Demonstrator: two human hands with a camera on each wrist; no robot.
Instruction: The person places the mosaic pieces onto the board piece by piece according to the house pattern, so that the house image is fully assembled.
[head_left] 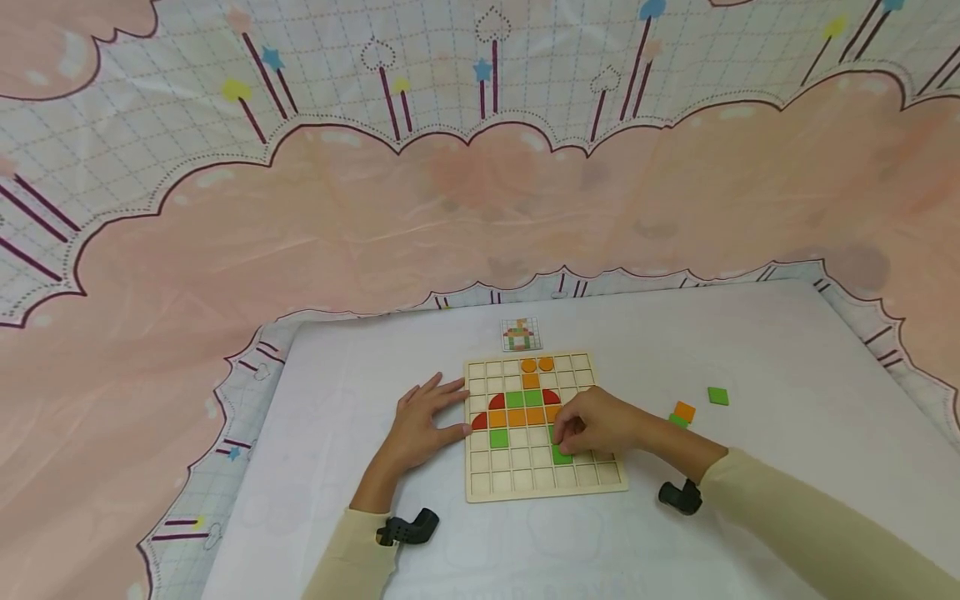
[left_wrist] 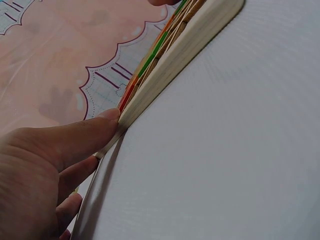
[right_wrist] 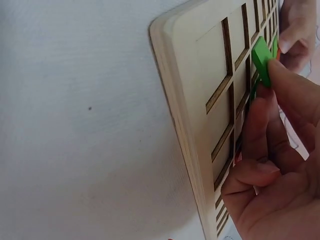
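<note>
On the white table lies a square wooden grid board [head_left: 510, 483]. Its cells hold green and orange square tiles, red quarter-round tiles and two orange round tiles [head_left: 546, 364] in the top row. My right hand [head_left: 603, 419] pinches a green square tile [right_wrist: 261, 61] between thumb and fingers, tilted over the board's lower right cells. Along the board's left edge rests my left hand [head_left: 422, 419], fingers spread and fairly straight. In the left wrist view its thumb [left_wrist: 95, 132] touches the corner of the board's side [left_wrist: 170, 65].
A small picture card [head_left: 521, 334] with a coloured grid figure lies just beyond the board. To the right are a loose green tile [head_left: 717, 396] and an orange tile [head_left: 684, 412], with another green one [head_left: 678, 422] partly behind my right forearm. Patterned cloth hangs behind the table.
</note>
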